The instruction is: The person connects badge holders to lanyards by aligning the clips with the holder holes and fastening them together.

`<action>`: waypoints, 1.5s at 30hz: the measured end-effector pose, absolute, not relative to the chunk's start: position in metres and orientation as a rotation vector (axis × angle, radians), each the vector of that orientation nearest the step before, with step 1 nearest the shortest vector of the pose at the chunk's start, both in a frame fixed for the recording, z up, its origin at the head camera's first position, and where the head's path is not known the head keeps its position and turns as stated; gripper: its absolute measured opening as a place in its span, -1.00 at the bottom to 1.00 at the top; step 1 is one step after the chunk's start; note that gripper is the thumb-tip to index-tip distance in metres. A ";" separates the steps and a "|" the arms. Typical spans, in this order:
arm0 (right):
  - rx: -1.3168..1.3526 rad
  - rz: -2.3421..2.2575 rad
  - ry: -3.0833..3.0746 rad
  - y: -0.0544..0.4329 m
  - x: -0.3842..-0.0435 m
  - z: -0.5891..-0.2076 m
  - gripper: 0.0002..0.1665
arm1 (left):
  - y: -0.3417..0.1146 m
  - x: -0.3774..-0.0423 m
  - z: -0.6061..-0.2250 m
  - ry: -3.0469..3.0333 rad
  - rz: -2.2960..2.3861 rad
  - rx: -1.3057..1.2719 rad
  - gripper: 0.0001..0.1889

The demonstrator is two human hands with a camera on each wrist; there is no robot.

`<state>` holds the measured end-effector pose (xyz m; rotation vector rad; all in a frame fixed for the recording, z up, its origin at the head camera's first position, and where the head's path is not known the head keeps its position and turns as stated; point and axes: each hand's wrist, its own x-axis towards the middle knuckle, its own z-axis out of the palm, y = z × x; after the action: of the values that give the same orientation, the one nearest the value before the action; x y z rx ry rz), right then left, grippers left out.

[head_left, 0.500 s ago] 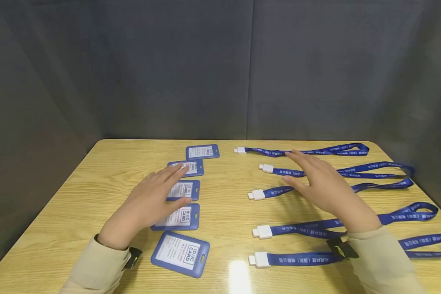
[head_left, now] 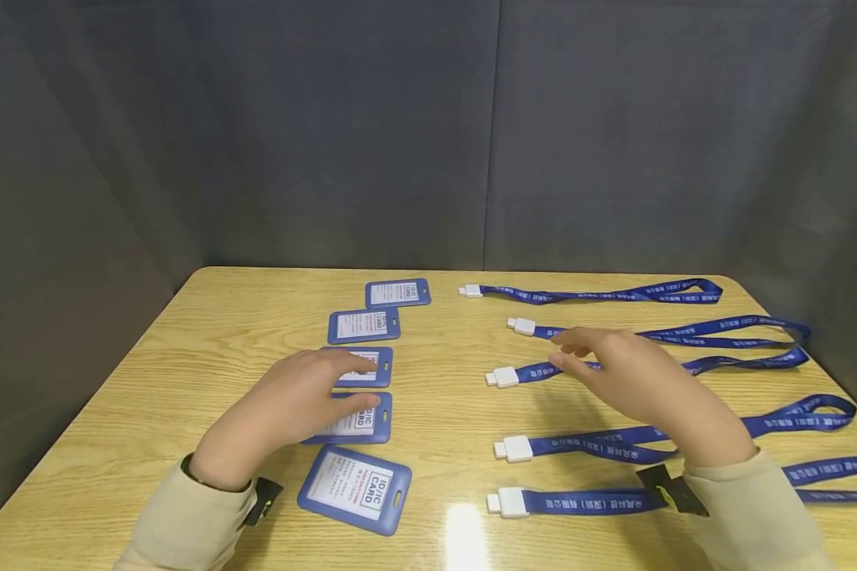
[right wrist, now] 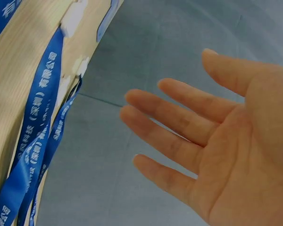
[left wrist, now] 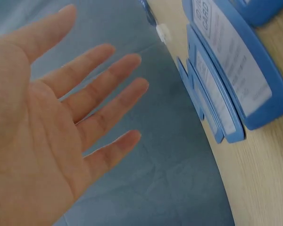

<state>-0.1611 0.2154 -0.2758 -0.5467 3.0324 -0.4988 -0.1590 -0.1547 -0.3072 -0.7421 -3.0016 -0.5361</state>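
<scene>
My left hand (head_left: 282,400) hovers over the column of blue ID card holders, nearest the third and fourth from the back. In the left wrist view its palm is bare and the fingers (left wrist: 104,87) spread apart. A tilted card holder (head_left: 357,489) lies closest to me; another holder (head_left: 364,325) lies farther back. My right hand (head_left: 628,373) hangs above the blue lanyards with nothing in it, its fingers (right wrist: 170,122) loosely bent in the right wrist view. Below it, partly hidden, is the middle lanyard (head_left: 750,361); the nearest lanyard (head_left: 593,502) has a white buckle (head_left: 512,502).
The wooden table (head_left: 207,333) has rounded back corners. Dark grey cloth (head_left: 343,143) hangs behind it and at both sides. Farthest back are one card holder (head_left: 397,293) and one lanyard (head_left: 571,296). Bare wood runs between the holders and the lanyards.
The fingers of both hands have bent downward from a straighter, raised pose. The head view has shifted slightly. Card holders and lanyards lie as before.
</scene>
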 end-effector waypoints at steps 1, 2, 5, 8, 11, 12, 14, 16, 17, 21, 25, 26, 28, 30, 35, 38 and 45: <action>-0.570 -0.495 3.035 0.214 -0.160 -0.276 -0.45 | -0.153 -0.158 -0.307 -3.012 -0.542 -0.743 -0.56; -0.601 -0.496 3.039 0.213 -0.160 -0.276 -0.52 | -0.151 -0.156 -0.308 -3.028 -0.547 -0.743 -0.59; -0.681 -0.491 3.041 0.210 -0.158 -0.276 -0.64 | -0.144 -0.152 -0.310 -3.096 -0.580 -0.748 -0.70; -0.750 -0.495 3.013 0.205 -0.156 -0.277 -0.73 | -0.137 -0.147 -0.312 -3.138 -0.579 -0.793 -0.77; -0.783 -0.487 2.940 0.200 -0.153 -0.278 -0.83 | -0.133 -0.142 -0.315 -3.143 -0.575 -0.841 -0.76; -0.779 -0.488 2.903 0.199 -0.152 -0.278 -0.85 | -0.132 -0.141 -0.315 -3.143 -0.567 -0.855 -0.74; -0.767 -0.481 2.839 0.196 -0.150 -0.279 -0.88 | -0.130 -0.138 -0.315 -3.163 -0.570 -0.858 -0.68; -0.769 -0.471 2.788 0.192 -0.147 -0.282 -0.89 | -0.127 -0.135 -0.315 -3.194 -0.563 -0.856 -0.63; -0.772 -0.468 2.770 0.189 -0.146 -0.283 -0.89 | -0.126 -0.134 -0.315 -3.205 -0.556 -0.862 -0.61; -0.842 -0.460 2.733 0.178 -0.141 -0.292 -0.88 | -0.122 -0.132 -0.317 -3.221 -0.562 -0.900 -0.57; -0.819 -0.472 2.689 0.166 -0.134 -0.297 -0.86 | -0.121 -0.130 -0.319 -3.211 -0.547 -0.925 -0.56; -0.788 -0.465 2.681 0.163 -0.132 -0.298 -0.85 | -0.122 -0.130 -0.319 -3.217 -0.535 -0.925 -0.55; -0.710 -0.449 2.668 0.158 -0.129 -0.300 -0.83 | -0.122 -0.128 -0.318 -3.244 -0.516 -0.915 -0.50; -0.646 -0.423 2.655 0.153 -0.125 -0.302 -0.78 | -0.122 -0.126 -0.317 -3.274 -0.502 -0.905 -0.43; -0.569 -0.403 2.623 0.147 -0.120 -0.307 -0.65 | -0.122 -0.121 -0.318 -3.295 -0.463 -0.967 -0.33; -0.600 -0.385 2.628 0.145 -0.118 -0.311 -0.67 | -0.124 -0.120 -0.322 -3.280 -0.442 -1.018 -0.30; -0.696 -0.255 2.664 0.139 -0.116 -0.316 -0.61 | -0.129 -0.121 -0.328 -3.252 -0.475 -1.030 -0.29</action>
<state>-0.1162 0.1394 -0.3165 -0.6959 2.6639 -0.2547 -0.1215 -0.1294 -0.3284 -1.0299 -3.2519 -0.4748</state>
